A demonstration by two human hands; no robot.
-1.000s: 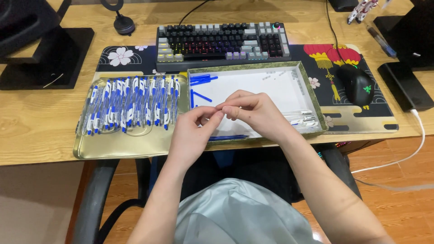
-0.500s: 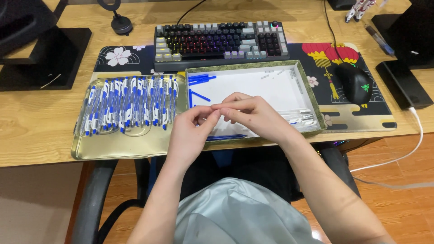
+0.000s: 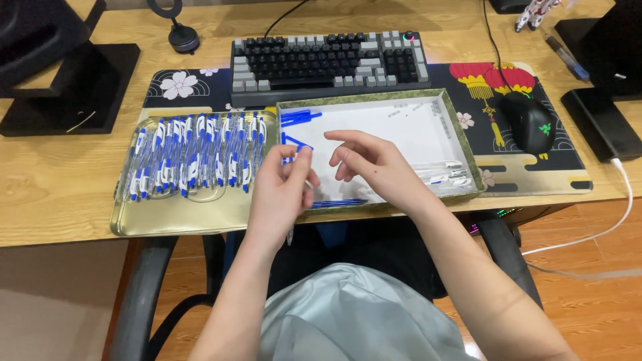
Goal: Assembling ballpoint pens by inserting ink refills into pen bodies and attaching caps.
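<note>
Hands have separated since a second ago. Left hand (image 3: 284, 190) grips a clear pen barrel (image 3: 290, 230) pointing to 6 o'clock; right hand (image 3: 371, 164) is now open and empty over the white parts box (image 3: 428, 124). Finished pens (image 3: 190, 157) lie at 9 o'clock on the gold tray (image 3: 180, 217).

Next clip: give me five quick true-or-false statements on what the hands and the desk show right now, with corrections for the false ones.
1. The left hand holds a pen by its fingertips. True.
2. The right hand grips a pen too. False: its fingers are spread and empty.
3. Finished pens lie in a row on the gold tray. True.
4. The white box sits left of the tray. False: it sits to its right.
5. The mouse lies inside the box. False: it rests on the desk mat.
</note>
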